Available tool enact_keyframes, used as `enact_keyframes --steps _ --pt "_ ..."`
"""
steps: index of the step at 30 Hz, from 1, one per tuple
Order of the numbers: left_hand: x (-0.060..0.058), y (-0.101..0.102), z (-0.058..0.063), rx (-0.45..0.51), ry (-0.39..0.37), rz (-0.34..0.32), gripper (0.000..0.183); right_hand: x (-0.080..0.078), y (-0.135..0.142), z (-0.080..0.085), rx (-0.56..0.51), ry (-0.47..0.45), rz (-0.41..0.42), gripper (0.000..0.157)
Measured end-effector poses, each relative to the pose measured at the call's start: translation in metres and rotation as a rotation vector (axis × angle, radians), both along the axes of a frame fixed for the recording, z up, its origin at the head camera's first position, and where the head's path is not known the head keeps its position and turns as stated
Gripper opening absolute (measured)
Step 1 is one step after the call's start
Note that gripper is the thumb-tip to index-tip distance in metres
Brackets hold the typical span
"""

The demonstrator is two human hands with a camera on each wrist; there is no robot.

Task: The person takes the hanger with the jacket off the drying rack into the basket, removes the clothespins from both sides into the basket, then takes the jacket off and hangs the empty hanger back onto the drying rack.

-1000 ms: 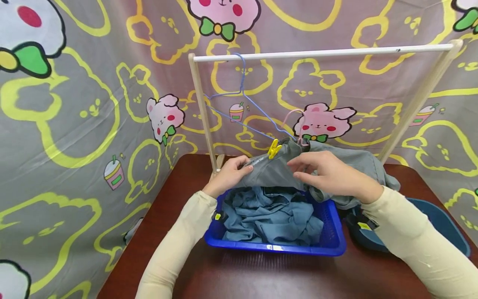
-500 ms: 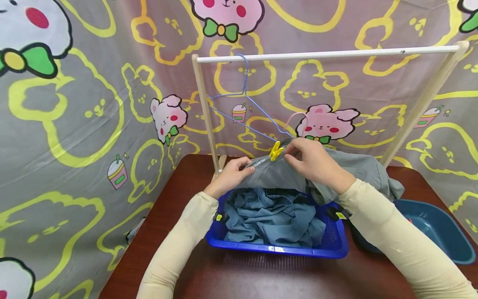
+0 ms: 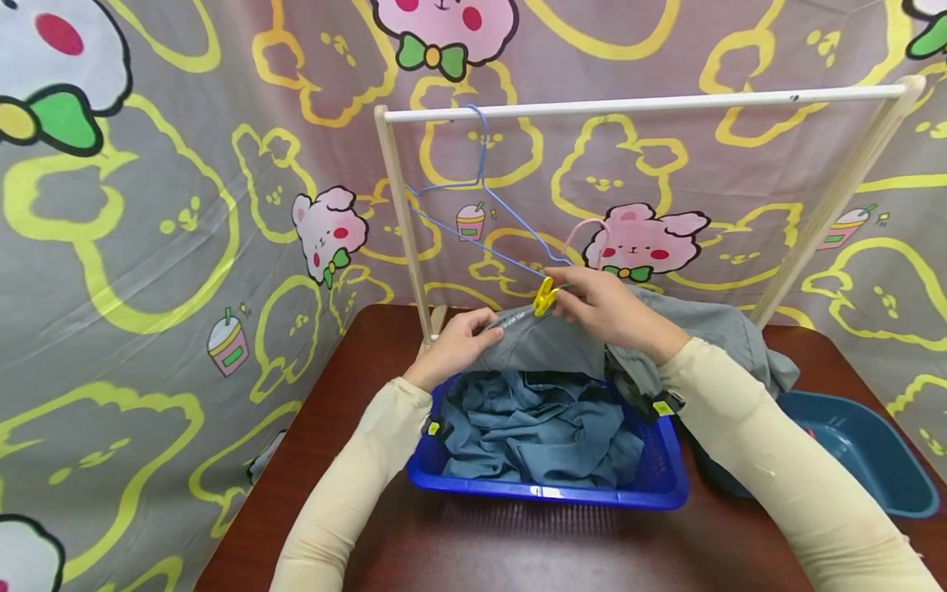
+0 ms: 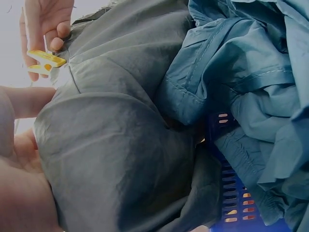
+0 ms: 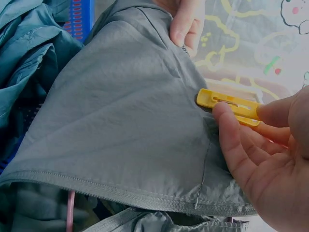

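Grips the upper edge of a grey garment (image 3: 551,341) with the left hand (image 3: 457,344) and, just to its right along that edge, pinches a yellow clip (image 3: 543,298) in the fingers of the right hand (image 3: 614,308). Has crumpled blue cloth (image 3: 540,432) below both hands in a blue basket (image 3: 547,493), and a teal basin (image 3: 880,473) beside the right sleeve (image 3: 762,444) on the dark red table (image 3: 355,353). Shows, beyond the hands, a pink hook (image 3: 588,221) near the right one, then a blue hanger (image 3: 510,214) hung from a white rail (image 3: 636,105), before a patterned curtain (image 3: 177,263).
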State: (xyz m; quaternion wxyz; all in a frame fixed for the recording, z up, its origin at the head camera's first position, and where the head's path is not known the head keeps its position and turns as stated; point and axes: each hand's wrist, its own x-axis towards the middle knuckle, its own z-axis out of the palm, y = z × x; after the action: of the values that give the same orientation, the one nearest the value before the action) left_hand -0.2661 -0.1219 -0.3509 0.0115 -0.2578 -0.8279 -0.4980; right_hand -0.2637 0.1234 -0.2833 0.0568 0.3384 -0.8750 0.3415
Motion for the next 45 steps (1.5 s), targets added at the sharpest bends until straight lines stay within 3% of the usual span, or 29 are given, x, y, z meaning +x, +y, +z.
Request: enact_keyframes --steps 17,23,28,33,38,45 --pt "0.001 -0.001 -0.003 -0.025 -0.011 -0.016 0.009 -0.002 -0.001 0.0 0.02 0.093 0.057 0.024" --pt "0.0 -0.001 -0.003 -0.02 -0.005 -0.018 0.009 -0.004 -0.002 -0.002 -0.068 0.128 0.028 0.021" --pt "0.001 -0.003 -0.003 -0.025 -0.001 -0.018 0.008 0.0 -0.001 0.003 -0.156 0.091 0.019 0.02" --pt "0.0 -0.003 -0.003 -0.01 0.008 0.004 0.008 0.014 0.01 0.011 -0.16 -0.014 0.006 0.025" --pt "0.0 -0.004 -0.004 0.001 -0.006 0.008 0.008 0.021 0.032 0.017 -0.158 -0.116 0.011 0.031" --pt "0.0 -0.006 -0.005 0.037 -0.009 0.006 0.01 0.023 0.073 0.012 -0.142 -0.132 0.033 0.033"
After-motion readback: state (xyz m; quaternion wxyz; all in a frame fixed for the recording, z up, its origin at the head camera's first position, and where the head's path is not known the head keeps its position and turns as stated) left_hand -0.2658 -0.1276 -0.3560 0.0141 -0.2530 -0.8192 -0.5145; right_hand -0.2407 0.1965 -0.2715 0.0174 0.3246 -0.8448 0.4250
